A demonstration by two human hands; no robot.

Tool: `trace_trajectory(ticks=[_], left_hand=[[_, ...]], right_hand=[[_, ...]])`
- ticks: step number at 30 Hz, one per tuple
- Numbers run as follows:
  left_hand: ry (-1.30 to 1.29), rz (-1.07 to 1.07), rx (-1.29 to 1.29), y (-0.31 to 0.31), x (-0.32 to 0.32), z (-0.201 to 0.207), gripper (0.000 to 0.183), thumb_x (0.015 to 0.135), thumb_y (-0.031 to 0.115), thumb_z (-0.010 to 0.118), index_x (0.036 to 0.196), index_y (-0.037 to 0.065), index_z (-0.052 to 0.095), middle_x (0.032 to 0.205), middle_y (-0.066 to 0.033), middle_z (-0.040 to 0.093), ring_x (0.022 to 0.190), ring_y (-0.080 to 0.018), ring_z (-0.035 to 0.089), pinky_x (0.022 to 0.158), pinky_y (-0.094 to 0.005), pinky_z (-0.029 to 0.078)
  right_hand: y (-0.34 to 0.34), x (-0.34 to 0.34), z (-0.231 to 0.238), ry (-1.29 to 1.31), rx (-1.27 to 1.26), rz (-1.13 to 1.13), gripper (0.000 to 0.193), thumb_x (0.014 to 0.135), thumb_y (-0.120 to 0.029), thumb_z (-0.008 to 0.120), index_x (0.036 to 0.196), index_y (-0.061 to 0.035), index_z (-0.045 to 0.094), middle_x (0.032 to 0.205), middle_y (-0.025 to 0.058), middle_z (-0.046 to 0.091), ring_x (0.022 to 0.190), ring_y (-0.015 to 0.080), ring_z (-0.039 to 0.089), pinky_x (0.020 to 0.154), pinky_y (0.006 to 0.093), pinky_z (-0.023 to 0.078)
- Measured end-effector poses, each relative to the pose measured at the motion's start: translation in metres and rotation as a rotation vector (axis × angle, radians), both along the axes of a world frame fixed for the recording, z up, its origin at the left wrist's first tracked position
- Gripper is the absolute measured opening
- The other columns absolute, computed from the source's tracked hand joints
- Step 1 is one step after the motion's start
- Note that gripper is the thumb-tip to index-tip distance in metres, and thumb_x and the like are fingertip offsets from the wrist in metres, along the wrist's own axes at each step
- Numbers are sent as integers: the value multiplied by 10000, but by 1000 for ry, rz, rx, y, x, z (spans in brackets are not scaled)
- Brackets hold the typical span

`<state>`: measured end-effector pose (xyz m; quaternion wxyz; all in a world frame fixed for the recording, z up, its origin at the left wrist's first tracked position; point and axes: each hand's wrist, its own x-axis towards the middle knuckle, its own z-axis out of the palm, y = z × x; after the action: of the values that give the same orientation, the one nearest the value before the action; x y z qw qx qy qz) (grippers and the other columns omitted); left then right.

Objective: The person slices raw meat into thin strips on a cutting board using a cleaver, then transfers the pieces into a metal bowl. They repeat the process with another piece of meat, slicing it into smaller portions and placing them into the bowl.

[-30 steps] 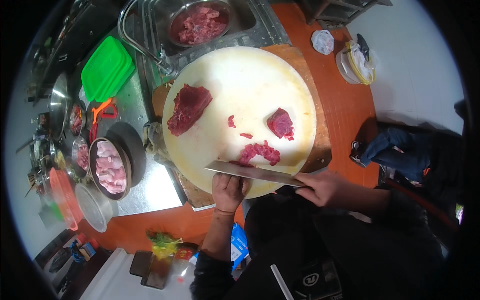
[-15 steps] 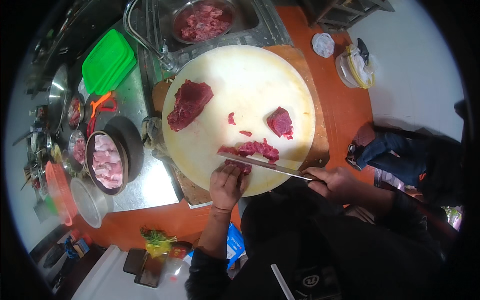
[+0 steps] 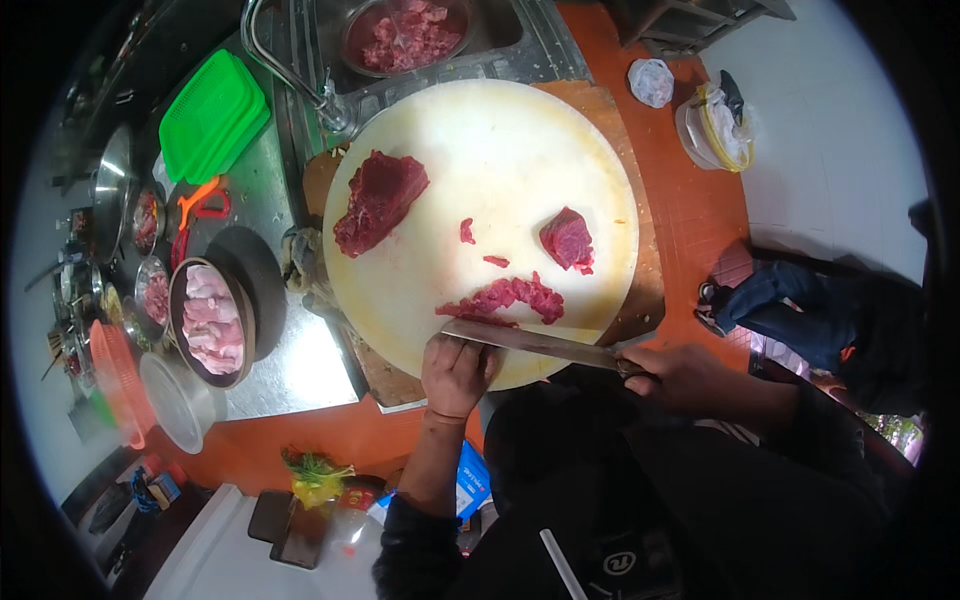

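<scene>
Pans and bowls crowd the far left of the frame on the steel table (image 3: 300, 370): a dark bowl of pale meat pieces (image 3: 212, 322) at centre left, a clear plastic tub (image 3: 180, 402) just below it, and an orange colander (image 3: 115, 380) at the left rim. A green plastic basket (image 3: 212, 115) lies upside down at upper left, with an orange-handled tool (image 3: 198, 205) below it. At top centre a metal bowl of red meat (image 3: 405, 35) sits in the sink, beside the curved tap (image 3: 290, 70).

A round pale chopping board (image 3: 500, 150) fills the middle of the frame. On its left part lies a large slab of raw red meat (image 3: 378, 202); two small scraps lie near the centre, a thick chunk of meat (image 3: 567, 240) sits to the right, and a row of cut meat strips (image 3: 510, 297) lies near the lower edge.

The left hand (image 3: 455, 372) rests at the board's lower edge, fingers curled and knuckles up against the flat of the cleaver (image 3: 530, 342), just below the cut strips; it holds nothing that shows. The cleaver lies nearly level across the lower board, its blade touching the strips' near side. The right hand (image 3: 675, 375), at centre right, is closed around the cleaver's handle.

At upper right, on the orange floor, stand a small white bag (image 3: 652, 82) and a clear container with a yellow rim (image 3: 715, 130).
</scene>
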<state>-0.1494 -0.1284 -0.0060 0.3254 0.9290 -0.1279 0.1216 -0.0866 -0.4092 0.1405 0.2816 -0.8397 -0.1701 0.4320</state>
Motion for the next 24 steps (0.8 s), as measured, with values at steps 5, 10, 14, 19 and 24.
trace_trajectory(ticks=[5, 10, 14, 19, 24], left_hand=[[20, -10, -19, 2, 0, 2, 365, 738, 83, 801, 1097, 80, 738, 1056, -88, 693, 935, -331, 673, 794, -428, 544], [-85, 5, -54, 2, -3, -2, 376, 712, 14, 802, 1063, 97, 695, 1061, -77, 676, 950, -308, 665, 837, -430, 542], [-126, 28, -36, 1, -5, -6, 342, 731, 48, 813, 1049, 93, 697, 1080, -94, 685, 972, -322, 676, 828, -417, 556], [-43, 9, 21, 2, -5, -2, 322, 736, 73, 810, 1047, 77, 726, 1063, -111, 688, 907, -350, 668, 807, -426, 553], [-18, 17, -11, 2, -4, 0, 349, 703, 58, 800, 1044, 87, 732, 1041, -120, 690, 885, -348, 662, 789, -442, 548]], right_hand=[[33, 3, -41, -303, 338, 11, 285, 1004, -312, 633, 1188, -95, 619, 770, 154, 690, 702, 381, 679, 602, 482, 512], [-27, -26, -68, -74, 159, -154, 309, 984, -277, 664, 1223, -81, 661, 855, 163, 738, 741, 358, 720, 652, 447, 562], [-56, -24, -16, -206, 166, -74, 349, 976, -277, 667, 1276, -101, 651, 914, 141, 753, 795, 350, 731, 705, 435, 590], [-12, 10, 27, -49, 37, 83, 319, 1028, -333, 590, 1236, -93, 618, 796, 175, 712, 729, 370, 714, 667, 443, 573], [2, 8, -1, -109, 103, 83, 314, 1033, -333, 602, 1220, -81, 617, 778, 202, 691, 706, 372, 700, 606, 463, 539]])
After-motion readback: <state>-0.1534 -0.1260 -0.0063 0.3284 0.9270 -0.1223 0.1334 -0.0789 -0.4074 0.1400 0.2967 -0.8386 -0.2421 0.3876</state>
